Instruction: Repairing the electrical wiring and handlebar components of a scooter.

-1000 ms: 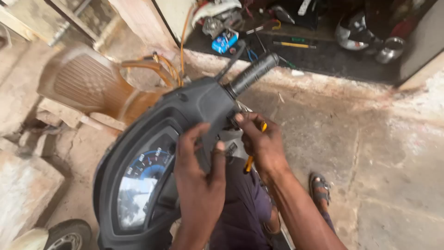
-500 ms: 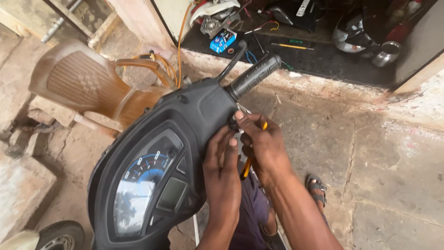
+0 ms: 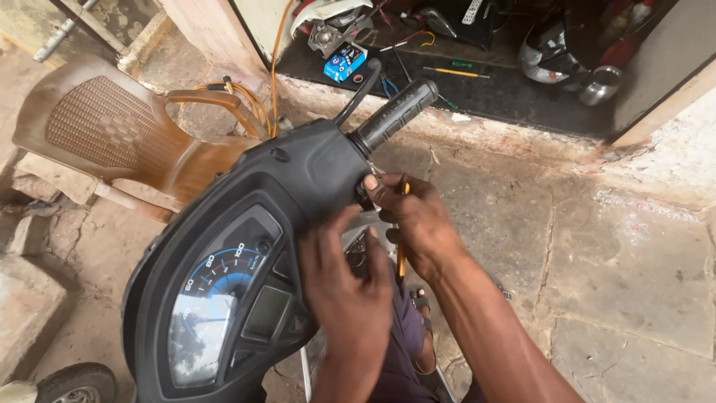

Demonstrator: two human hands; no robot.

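Handlebar cover [image 3: 246, 246]: the black scooter panel is filling the lower left and centre of the frame, its speedometer [image 3: 216, 291] facing the camera.
Right hand [image 3: 414, 220]: it is gripping an orange-handled screwdriver [image 3: 402, 246] — fingertips pressing against the right edge of the cover, just below the black grip [image 3: 395, 112].
Left hand [image 3: 350, 291]: it is lying with fingers spread against the cover's lower right edge, holding nothing, just beside the right hand.
Screwdriver: the handle is pointing down the frame between the two hands; its tip is hidden behind the fingers.
Shop floor recess [image 3: 477, 82]: at the upper centre it is holding a blue box [image 3: 344, 60], loose tools and wires, and metal pots [image 3: 552, 60] at the upper right.
Chair [image 3: 112, 142]: a brown plastic one is lying at the upper left.
Change: since half a second ago the left hand is sitting lower on the cover — the right hand is staying at the same spot.
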